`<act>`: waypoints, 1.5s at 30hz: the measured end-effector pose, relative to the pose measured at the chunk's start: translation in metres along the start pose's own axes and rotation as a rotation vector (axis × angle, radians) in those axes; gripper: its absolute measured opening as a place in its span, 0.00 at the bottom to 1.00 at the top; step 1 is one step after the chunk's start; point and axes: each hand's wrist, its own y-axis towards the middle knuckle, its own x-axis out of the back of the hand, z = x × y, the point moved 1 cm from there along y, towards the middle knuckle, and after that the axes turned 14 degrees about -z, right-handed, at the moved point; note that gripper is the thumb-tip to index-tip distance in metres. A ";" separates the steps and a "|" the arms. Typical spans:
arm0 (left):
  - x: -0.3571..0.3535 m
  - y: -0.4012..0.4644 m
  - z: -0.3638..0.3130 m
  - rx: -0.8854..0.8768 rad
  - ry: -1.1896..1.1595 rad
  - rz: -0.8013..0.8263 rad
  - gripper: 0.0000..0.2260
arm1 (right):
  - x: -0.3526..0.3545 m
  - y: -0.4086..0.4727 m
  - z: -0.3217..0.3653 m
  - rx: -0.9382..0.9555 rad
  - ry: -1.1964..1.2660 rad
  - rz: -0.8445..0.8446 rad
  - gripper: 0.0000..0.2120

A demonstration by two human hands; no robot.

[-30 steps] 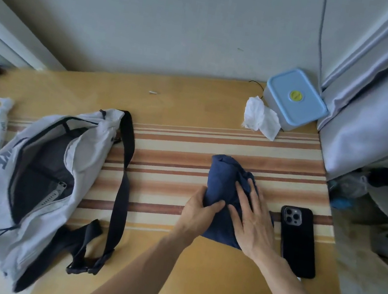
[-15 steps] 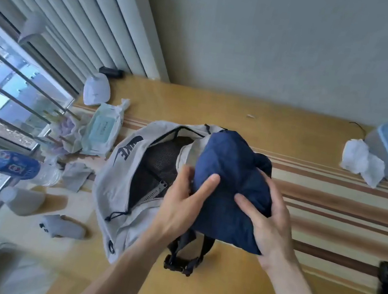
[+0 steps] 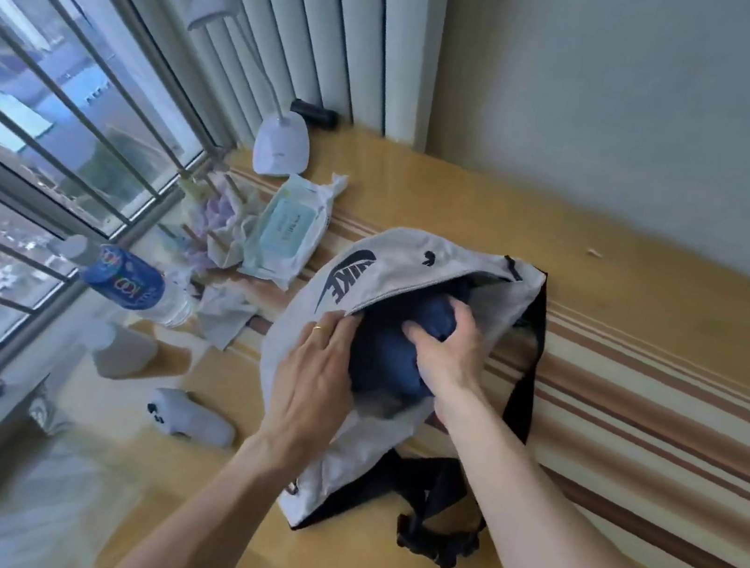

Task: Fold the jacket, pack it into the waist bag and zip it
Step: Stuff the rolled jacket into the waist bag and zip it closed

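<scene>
Head view: the jacket (image 3: 388, 359), already folded into a dark blue bundle, sits partly inside the open mouth of the grey waist bag (image 3: 396, 262), which lies on the striped tabletop (image 3: 643, 375). Much of the bundle shows above the opening, so it is not yet fully in. The right hand (image 3: 444, 348) presses down on the bundle with fingers curled over its top, its grip closed on the jacket fabric. The left hand (image 3: 319, 373) lies flat against the bag's near edge with fingers spread wide and tips at the opening's lip; it seems to hold the mouth open, pinching nothing. The black strap (image 3: 522, 381) trails along the bag's right side to a buckle near the tabletop's front.

Folding looks done and packing is about halfway. What is left, by my reading, is to push the rest of the bundle below the zip line, then draw the zip shut; the puller is not clear here.
</scene>
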 end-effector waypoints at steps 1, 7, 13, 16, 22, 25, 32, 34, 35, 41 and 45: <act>0.007 -0.001 -0.001 -0.005 -0.040 -0.022 0.33 | -0.015 -0.001 0.003 -0.038 0.077 0.007 0.25; 0.015 -0.013 0.021 -0.020 -0.100 0.002 0.36 | -0.065 -0.016 -0.001 0.093 -0.219 0.306 0.36; 0.012 -0.064 0.036 0.108 -0.149 0.104 0.32 | -0.005 -0.028 -0.028 0.718 -0.832 0.263 0.38; 0.003 -0.082 0.038 0.182 -0.170 0.094 0.30 | 0.017 -0.026 -0.039 0.861 -1.035 0.296 0.31; -0.004 -0.088 0.042 0.277 -0.065 0.113 0.01 | 0.039 -0.033 -0.039 0.859 -1.070 0.496 0.14; 0.015 -0.090 0.039 0.285 -0.234 0.079 0.10 | 0.044 -0.039 -0.032 0.871 -1.032 0.512 0.09; 0.052 -0.085 0.024 0.148 -0.417 0.035 0.15 | 0.013 -0.102 0.000 1.137 -0.794 0.486 0.09; 0.057 -0.084 0.025 0.137 -0.428 0.047 0.12 | -0.001 -0.108 -0.001 1.209 -0.780 0.467 0.04; 0.060 -0.085 0.027 0.136 -0.422 0.055 0.11 | -0.005 -0.108 -0.002 1.229 -0.784 0.470 0.03; 0.053 -0.085 0.039 0.161 -0.319 0.065 0.12 | 0.002 -0.107 0.003 1.228 -0.693 0.512 0.11; 0.037 -0.076 0.034 0.239 -0.290 -0.013 0.06 | 0.012 -0.108 0.017 1.136 -0.674 0.562 0.12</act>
